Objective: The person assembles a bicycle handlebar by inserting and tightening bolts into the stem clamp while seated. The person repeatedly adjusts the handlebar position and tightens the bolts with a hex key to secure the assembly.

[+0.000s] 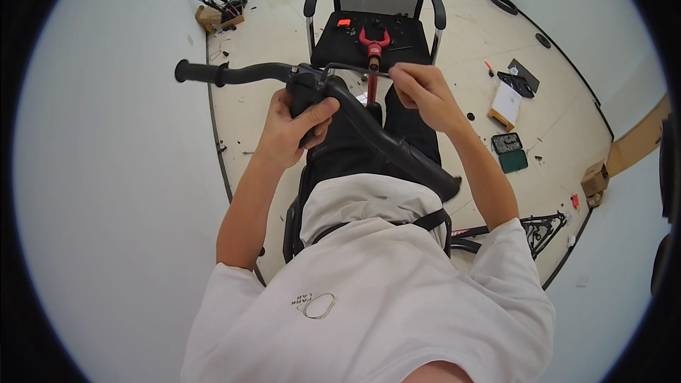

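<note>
A black bicycle handlebar [386, 143] lies slantwise above my lap, one grip [198, 72] out to the left and the other end near my right thigh. My left hand [287, 131] is closed around the black stem [305, 92] clamped at the bar's middle, thumb on top. Between the fingertips of my right hand [425, 92] is the long arm of a hex key [355, 67]. Its bent short end points down at the stem clamp; whether it sits in a bolt is too small to tell.
A black chair [330, 42] faces me, with an orange item [344, 23] and small parts on its seat. A red fork [374, 48] rests at its front. On the floor to the right are a green case [513, 161] of small parts, a white box [505, 105] and a bike frame [543, 232].
</note>
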The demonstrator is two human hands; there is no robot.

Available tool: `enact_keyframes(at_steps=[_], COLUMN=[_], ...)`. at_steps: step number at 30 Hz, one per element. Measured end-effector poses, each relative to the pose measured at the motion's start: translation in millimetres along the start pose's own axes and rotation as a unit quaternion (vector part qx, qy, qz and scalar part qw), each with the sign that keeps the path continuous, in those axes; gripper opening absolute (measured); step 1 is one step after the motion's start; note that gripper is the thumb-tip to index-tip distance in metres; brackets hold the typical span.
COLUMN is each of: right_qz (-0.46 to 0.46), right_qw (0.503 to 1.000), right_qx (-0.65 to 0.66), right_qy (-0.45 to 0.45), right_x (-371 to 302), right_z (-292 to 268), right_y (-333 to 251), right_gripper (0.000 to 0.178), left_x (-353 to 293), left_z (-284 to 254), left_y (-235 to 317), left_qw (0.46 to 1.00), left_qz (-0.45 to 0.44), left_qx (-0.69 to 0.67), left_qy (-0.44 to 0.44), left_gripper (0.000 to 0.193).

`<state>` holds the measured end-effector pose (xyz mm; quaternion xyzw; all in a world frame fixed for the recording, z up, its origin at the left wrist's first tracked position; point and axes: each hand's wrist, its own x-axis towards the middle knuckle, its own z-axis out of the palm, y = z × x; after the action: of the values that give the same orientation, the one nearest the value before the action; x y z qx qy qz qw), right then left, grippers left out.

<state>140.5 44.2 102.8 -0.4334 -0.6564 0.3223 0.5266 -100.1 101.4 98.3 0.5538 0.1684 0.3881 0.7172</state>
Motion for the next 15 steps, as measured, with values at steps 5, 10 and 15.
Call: enact_keyframes(at_steps=[5,10,15], right_qz=[-0.085,-0.151,-0.176], right_qw=[0.976,0.944,0.916], right_qx=[-0.2,-0.293,-0.359], right_qy=[0.012,0.006,-0.005], right_x=[-16,-16,-1], right_z=[-1,20,37], right_y=[-31,-57,-49], right_gripper=[0.027,0.03,0.027], left_x=[9,20,24], left_z=[-8,-19,-23], left_y=[-8,-29,-52], left_qw=[0.997,0.962,0.874], left_qz=[0.0,0.028,0.19], left_qx=[0.054,0.241,0.401], left_qy=[0.055,0.126,0.197], left_gripper=[0.019,0.027,0.028])
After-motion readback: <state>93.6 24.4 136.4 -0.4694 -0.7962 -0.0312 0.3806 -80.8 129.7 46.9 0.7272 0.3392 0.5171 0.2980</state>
